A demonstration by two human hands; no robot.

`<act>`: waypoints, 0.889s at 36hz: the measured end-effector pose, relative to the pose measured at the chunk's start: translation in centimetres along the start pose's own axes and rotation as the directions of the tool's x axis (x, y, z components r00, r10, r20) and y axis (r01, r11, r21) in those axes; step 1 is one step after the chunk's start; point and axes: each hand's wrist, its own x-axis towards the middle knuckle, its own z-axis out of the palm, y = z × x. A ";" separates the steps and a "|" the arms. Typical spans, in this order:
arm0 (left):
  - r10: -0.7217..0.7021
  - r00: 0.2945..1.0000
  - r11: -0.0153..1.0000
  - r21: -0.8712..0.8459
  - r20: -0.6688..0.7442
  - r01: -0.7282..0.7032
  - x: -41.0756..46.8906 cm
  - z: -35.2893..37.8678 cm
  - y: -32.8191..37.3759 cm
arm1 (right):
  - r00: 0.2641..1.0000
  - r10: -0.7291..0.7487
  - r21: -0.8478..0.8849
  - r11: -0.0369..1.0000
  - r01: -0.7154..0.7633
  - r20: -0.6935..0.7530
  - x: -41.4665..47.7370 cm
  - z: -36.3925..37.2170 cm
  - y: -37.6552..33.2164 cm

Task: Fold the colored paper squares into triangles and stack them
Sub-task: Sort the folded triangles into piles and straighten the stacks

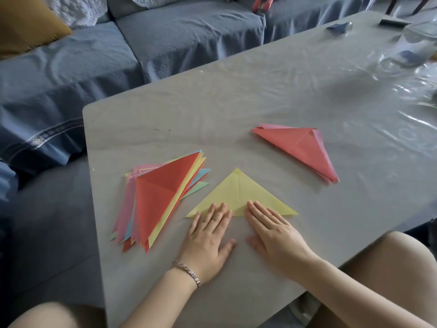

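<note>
A yellow paper triangle (238,192) lies flat on the grey table (260,98), its long edge toward me. My left hand (208,237) and my right hand (274,235) lie flat side by side, straight fingertips pressing that long edge. To the left sits a fanned pile of coloured triangles (160,197) with a red one on top. A smaller pile of pink-red folded triangles (302,147) lies farther off to the right.
A clear glass container (416,43) and a small blue object (338,28) stand at the table's far right. A blue-covered sofa (165,43) with a mustard cushion (26,22) runs behind and left of the table. My knees flank the near edge.
</note>
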 end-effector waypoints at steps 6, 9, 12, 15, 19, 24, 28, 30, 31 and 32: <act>-0.058 0.998 0.998 -0.028 0.024 0.058 -0.7 -0.3 -0.6 | 0.998 0.062 -0.028 0.998 -0.062 0.023 -1.8 -0.4 2.6; -0.138 0.990 0.990 0.031 0.038 0.137 -1.1 -0.5 -1.1 | 0.994 0.103 -0.039 0.994 -0.102 0.034 -3.0 -0.7 3.9; -0.182 0.979 0.983 0.010 0.096 0.182 -1.2 -0.7 -1.4 | 0.989 0.137 -0.044 0.990 -0.135 0.046 -3.9 -1.1 4.6; -0.264 0.960 0.964 0.008 0.098 0.264 -1.5 -0.5 -1.6 | 0.986 0.156 -0.035 0.987 -0.154 0.062 -4.1 -1.5 4.4; -0.302 0.950 0.953 0.000 0.081 0.303 -1.4 -0.9 -1.1 | 0.985 0.150 0.034 0.989 -0.147 -0.083 -3.6 -1.4 3.8; -0.285 0.954 0.953 -0.131 -0.096 0.272 -0.9 -2.7 -0.5 | 0.938 0.321 0.267 0.922 -0.279 -0.130 -0.4 -4.2 2.9; -0.240 0.887 0.969 -0.147 -0.396 0.197 0.2 -4.1 -2.2 | 0.923 0.371 0.219 0.896 -0.385 0.103 3.0 -5.2 2.0; -0.327 0.848 0.945 -0.160 -0.418 0.286 0.7 -4.6 -3.5 | 0.891 0.411 0.187 0.876 -0.445 0.195 4.5 -5.3 1.3; -0.384 0.829 0.923 -0.166 -0.407 0.346 0.9 -4.7 -4.3 | 0.876 0.425 0.165 0.870 -0.465 0.229 5.1 -5.2 1.1; -0.437 0.821 0.899 -0.174 -0.367 0.401 1.1 -4.9 -4.9 | 0.864 0.435 0.143 0.866 -0.478 0.256 5.5 -5.1 1.0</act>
